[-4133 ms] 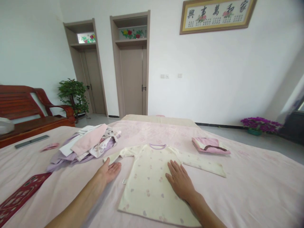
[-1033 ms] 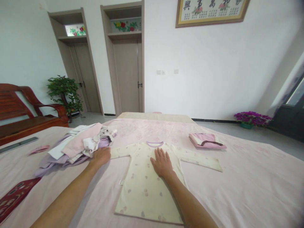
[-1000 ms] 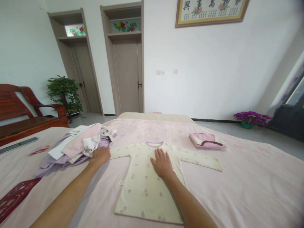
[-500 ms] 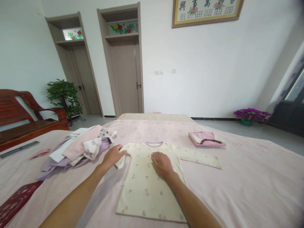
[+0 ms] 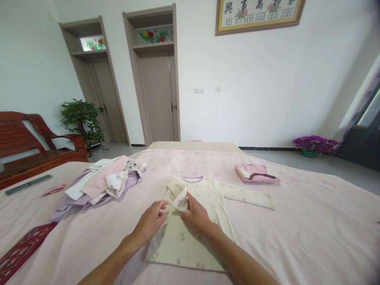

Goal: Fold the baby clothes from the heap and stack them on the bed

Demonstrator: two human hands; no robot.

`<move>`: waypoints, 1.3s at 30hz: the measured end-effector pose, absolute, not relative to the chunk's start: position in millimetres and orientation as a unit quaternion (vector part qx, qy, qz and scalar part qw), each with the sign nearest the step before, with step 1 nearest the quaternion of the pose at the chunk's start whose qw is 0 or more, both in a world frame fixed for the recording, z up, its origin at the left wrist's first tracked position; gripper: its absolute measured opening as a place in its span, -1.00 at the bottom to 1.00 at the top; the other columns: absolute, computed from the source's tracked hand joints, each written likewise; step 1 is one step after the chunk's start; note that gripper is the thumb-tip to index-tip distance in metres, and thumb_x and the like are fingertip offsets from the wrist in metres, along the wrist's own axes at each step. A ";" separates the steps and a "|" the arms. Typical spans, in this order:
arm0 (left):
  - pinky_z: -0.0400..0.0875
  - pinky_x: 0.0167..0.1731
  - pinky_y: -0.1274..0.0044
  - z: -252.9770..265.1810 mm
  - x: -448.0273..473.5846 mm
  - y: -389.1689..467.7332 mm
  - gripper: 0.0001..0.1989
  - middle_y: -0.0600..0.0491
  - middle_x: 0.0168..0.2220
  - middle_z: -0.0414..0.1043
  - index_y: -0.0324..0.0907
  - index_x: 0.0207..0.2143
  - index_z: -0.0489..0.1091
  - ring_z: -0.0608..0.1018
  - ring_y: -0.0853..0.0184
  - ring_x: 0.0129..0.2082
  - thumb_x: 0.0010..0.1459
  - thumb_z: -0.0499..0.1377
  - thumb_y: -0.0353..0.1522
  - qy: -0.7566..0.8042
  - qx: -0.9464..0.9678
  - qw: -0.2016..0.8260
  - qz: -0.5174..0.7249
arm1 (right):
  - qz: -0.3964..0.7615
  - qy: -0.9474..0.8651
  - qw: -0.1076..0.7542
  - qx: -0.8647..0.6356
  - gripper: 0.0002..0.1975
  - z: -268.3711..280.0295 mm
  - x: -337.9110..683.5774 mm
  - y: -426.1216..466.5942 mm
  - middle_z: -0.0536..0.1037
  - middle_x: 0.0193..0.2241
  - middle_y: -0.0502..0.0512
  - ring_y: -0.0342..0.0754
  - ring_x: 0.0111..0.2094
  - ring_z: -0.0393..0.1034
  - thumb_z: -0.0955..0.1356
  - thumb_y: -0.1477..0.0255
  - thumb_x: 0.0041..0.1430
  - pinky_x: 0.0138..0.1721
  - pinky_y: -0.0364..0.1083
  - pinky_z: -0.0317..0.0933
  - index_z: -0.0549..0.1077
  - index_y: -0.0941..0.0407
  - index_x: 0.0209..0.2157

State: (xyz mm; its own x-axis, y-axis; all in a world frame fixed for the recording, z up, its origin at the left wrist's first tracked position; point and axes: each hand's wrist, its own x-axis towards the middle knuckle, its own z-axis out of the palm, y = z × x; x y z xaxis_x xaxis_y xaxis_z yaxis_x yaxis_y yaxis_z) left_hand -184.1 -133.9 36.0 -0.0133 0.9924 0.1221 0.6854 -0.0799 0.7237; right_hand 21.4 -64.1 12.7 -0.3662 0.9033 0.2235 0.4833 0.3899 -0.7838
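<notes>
A cream long-sleeved shirt (image 5: 192,247) with small heart prints and a lilac neckline lies spread on the pink bedspread. Its left sleeve (image 5: 179,196) is bunched and turned inward over the chest, while the other sleeve (image 5: 251,196) stretches out to the right. My right hand (image 5: 197,213) pinches the bunched sleeve between thumb and fingers. Beside the shirt's left edge is my left hand (image 5: 151,219), its fingers curled with a small gap between thumb and forefinger; nothing shows between them.
A heap of clothes (image 5: 101,184) lies to the left, near a pink band (image 5: 55,189), a phone (image 5: 29,185) and a dark red patterned item (image 5: 25,247). A folded pink garment (image 5: 257,174) rests at the right on the bedspread (image 5: 299,229).
The left sleeve has been brought inward over the shirt's chest. My right hand has gone from lying flat to gripping it, and my left hand has moved nearer and lower.
</notes>
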 end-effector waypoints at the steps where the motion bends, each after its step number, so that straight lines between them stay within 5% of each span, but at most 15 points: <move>1: 0.33 -0.20 0.52 34.5 -193.3 -144.1 -0.57 -0.04 -0.09 0.44 -0.18 0.05 0.32 0.53 0.34 -0.29 0.11 0.05 -0.30 0.658 0.663 0.199 0.297 | 0.312 -0.752 0.341 -0.470 -0.35 13.2 19.8 -62.9 0.54 -0.17 0.04 -0.02 -0.22 0.40 0.34 0.49 -0.03 -0.21 -0.10 0.19 0.28 -0.01 0.16; 5: 0.25 -0.32 0.55 34.2 -215.4 -178.9 -0.65 0.08 -0.30 0.48 -0.12 -0.05 0.33 0.52 0.33 -0.33 0.16 0.06 -0.17 0.723 0.649 0.161 0.176 | 0.438 -0.633 0.387 -0.508 -0.54 23.0 15.4 -54.7 0.52 -0.41 0.04 -0.06 -0.40 0.40 0.27 0.47 0.03 -0.40 -0.13 0.18 0.40 0.12 0.02; 11: 0.10 -0.47 0.58 30.5 -210.8 -187.1 -0.79 0.18 -0.43 0.48 -0.08 -0.28 0.35 0.50 0.35 -0.41 0.08 0.13 -0.17 0.743 0.627 0.191 0.134 | 0.645 -0.428 0.494 -0.395 -0.73 43.9 35.2 -53.0 0.49 -0.39 0.00 -0.18 -0.47 0.43 0.32 0.34 0.01 -0.56 -0.25 0.10 0.44 0.09 -0.21; 16: 0.14 -0.45 0.60 29.0 -201.1 -181.2 -0.89 0.18 -0.44 0.48 -0.11 -0.40 0.34 0.48 0.37 -0.42 0.07 0.11 -0.27 0.723 0.628 0.228 0.175 | 0.670 -0.359 0.545 -0.353 -0.78 46.9 56.1 -47.4 0.52 -0.37 -0.04 -0.20 -0.49 0.42 0.35 0.41 -0.02 -0.61 -0.27 0.11 0.45 0.07 -0.25; 24: 0.23 -0.45 0.61 39.4 -154.0 -179.6 -0.82 0.14 -0.45 0.47 -0.13 -0.27 0.41 0.47 0.38 -0.46 0.08 0.09 -0.31 0.635 0.657 0.292 0.284 | 0.681 -0.268 0.600 -0.324 -0.83 54.3 88.9 -28.5 0.53 -0.41 -0.03 -0.23 -0.56 0.36 0.36 0.45 0.03 -0.66 -0.29 0.10 0.44 0.11 -0.27; 31: 0.31 -0.49 0.59 36.0 -139.8 -154.1 -0.70 0.03 -0.41 0.54 -0.21 -0.33 0.47 0.54 0.34 -0.49 0.16 0.04 -0.20 0.572 0.681 0.405 0.212 | 0.664 -0.230 0.590 -0.398 -0.93 37.3 110.3 -20.7 0.49 -0.56 -0.03 -0.23 -0.66 0.30 0.30 0.46 0.09 -0.71 -0.28 0.03 0.40 0.14 -0.35; 35: 0.36 -0.08 0.46 37.1 -155.9 -115.2 -0.67 -0.06 -0.11 0.54 -0.17 -0.13 0.47 0.55 0.22 -0.09 0.23 -0.02 -0.27 0.608 0.731 0.179 0.254 | 0.647 -0.216 0.583 -0.442 -0.83 30.0 115.0 -17.9 0.54 -0.49 0.03 -0.16 -0.62 0.38 0.30 0.32 0.15 -0.71 -0.26 0.11 0.41 0.12 -0.27; 39: 0.05 0.27 0.29 21.8 -159.8 -75.1 -0.52 -0.08 0.30 0.13 -0.21 0.21 0.24 0.12 0.16 0.32 0.25 -0.02 -0.31 0.560 0.798 0.042 0.218 | 0.609 -0.236 0.570 -0.499 -0.57 28.1 115.6 -17.8 0.56 -0.34 0.07 -0.07 -0.50 0.47 0.34 0.03 0.09 -0.66 -0.17 0.27 0.40 0.05 -0.17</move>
